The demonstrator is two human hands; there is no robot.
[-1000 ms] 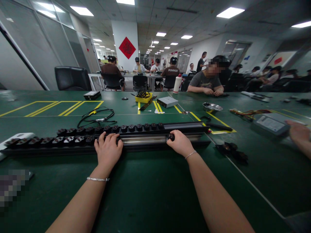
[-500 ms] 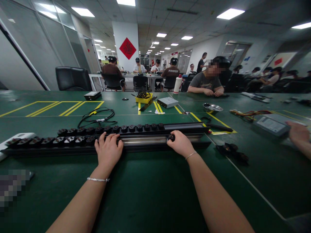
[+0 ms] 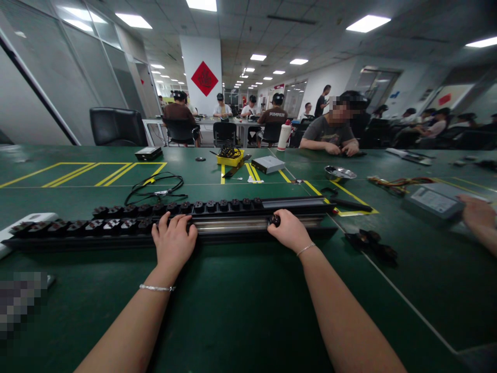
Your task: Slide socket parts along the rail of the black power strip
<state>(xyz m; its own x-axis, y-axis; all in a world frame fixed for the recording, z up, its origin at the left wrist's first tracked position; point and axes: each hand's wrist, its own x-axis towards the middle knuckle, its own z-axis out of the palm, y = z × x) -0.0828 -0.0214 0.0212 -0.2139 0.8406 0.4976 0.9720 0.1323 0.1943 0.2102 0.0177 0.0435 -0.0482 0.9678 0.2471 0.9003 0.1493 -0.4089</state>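
A long black rail [image 3: 225, 239] lies across the green table, with a row of black socket modules [image 3: 94, 226] along its left part. My left hand [image 3: 174, 239] rests over the rail just right of that row, fingers apart and bent over its edge; what lies under the palm is hidden. Farther right, my right hand [image 3: 289, 230] pinches a small round black module [image 3: 274, 220] at the bare metallic channel. A second black rail [image 3: 291, 203] with similar modules runs behind the first.
Loose black modules [image 3: 370, 244] lie to the right. Behind the rails are a looped black cable [image 3: 155, 192], a yellow tray [image 3: 230, 160], a grey box [image 3: 267, 164] and a metal bowl [image 3: 339, 173]. Another person's hand touches a metal unit [image 3: 435, 199] at right.
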